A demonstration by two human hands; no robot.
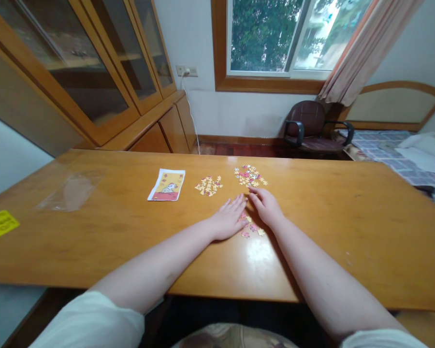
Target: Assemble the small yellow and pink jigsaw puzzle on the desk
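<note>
My left hand [229, 220] lies flat on the table with its fingers stretched out, beside and partly over a near group of pink and yellow jigsaw puzzle pieces [253, 227]. To its right, my right hand [267, 207] is bent over the tabletop, fingers loosely curved and a little apart; no piece shows in them. Its fingertips are just short of a far pile of jigsaw pieces [248, 176], mixed yellow, pink and white. Another pile of mostly yellow pieces [209, 185] sits farther left. The hands hide part of the near group.
A picture card [166, 185] with a cartoon animal lies left of the piles. Farther left are a clear plastic bag [72, 191] and a yellow label [0, 226] on the wooden table [329, 193]. Beyond the table stand a glass-door cabinet [130, 111] and a dark office chair [308, 123].
</note>
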